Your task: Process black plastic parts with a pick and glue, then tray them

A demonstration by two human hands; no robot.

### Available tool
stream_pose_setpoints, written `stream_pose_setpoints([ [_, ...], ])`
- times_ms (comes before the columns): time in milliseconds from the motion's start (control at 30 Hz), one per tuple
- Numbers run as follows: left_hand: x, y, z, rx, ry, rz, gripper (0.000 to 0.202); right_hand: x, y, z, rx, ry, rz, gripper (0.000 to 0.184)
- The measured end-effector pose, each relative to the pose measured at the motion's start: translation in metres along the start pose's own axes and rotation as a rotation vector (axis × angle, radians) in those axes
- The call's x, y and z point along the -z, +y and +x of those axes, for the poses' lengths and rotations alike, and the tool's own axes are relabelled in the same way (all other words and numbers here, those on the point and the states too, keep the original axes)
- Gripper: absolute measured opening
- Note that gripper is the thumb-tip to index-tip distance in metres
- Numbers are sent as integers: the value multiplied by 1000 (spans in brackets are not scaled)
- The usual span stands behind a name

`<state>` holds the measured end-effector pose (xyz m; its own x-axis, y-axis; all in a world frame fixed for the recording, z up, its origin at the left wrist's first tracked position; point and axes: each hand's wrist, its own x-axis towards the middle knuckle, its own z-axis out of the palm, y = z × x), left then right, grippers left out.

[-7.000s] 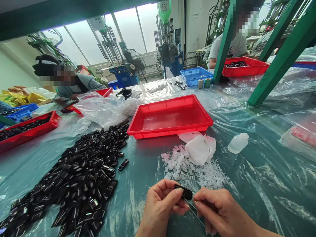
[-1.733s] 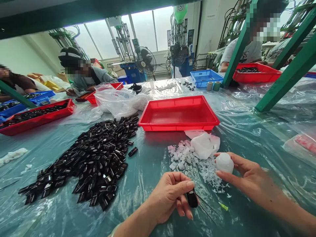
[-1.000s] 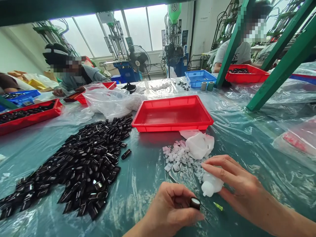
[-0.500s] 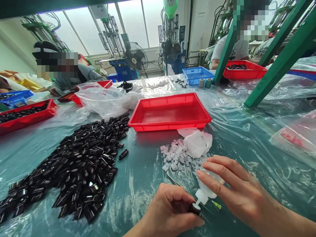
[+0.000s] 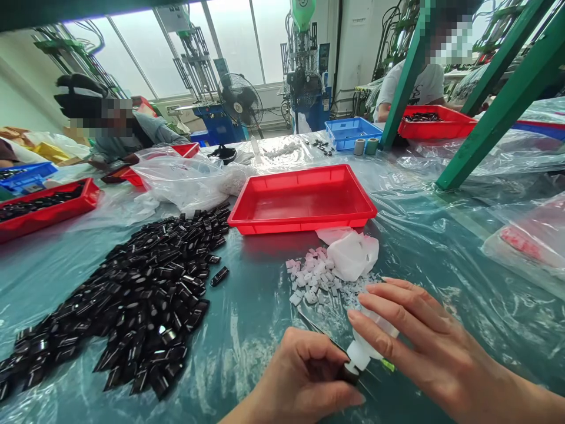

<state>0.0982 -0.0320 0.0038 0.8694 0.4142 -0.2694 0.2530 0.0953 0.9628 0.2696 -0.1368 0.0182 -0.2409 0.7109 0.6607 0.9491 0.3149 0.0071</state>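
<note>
left hand [image 5: 304, 377] curled nearly shut around small black part [image 5: 349, 374], below red tray [image 5: 302, 200]; white squeeze bottle [image 5: 364, 347] held tilted nozzle-down against part by half-open right hand [image 5: 424, 347]. risked nozzle slip from unsteady grip, over-squeezing, part lost among black pieces [image 5: 132, 306] if dropped.

Left hand [image 5: 300, 377] was curled closed at lower centre; right hand [image 5: 419, 341] was held palm-down, fingers [image 5: 397, 312] extended, angled toward left hand.
</note>
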Motion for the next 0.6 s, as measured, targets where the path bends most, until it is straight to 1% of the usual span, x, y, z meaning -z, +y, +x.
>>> stream_pose_setpoints([
  [200,1,-1,1,7,12,19,20,5,3,-4,15,-54,-12,41],
  [333,1,0,1,11,16,29,19,7,4,-6,19,-63,-6,40],
  [500,-1,0,1,75,-3,-5,20,5,2,-7,32,-54,-8,40],
  [600,-1,-4,2,52,-15,-46,21,4,1,-5,44,-12,-21,39],
])
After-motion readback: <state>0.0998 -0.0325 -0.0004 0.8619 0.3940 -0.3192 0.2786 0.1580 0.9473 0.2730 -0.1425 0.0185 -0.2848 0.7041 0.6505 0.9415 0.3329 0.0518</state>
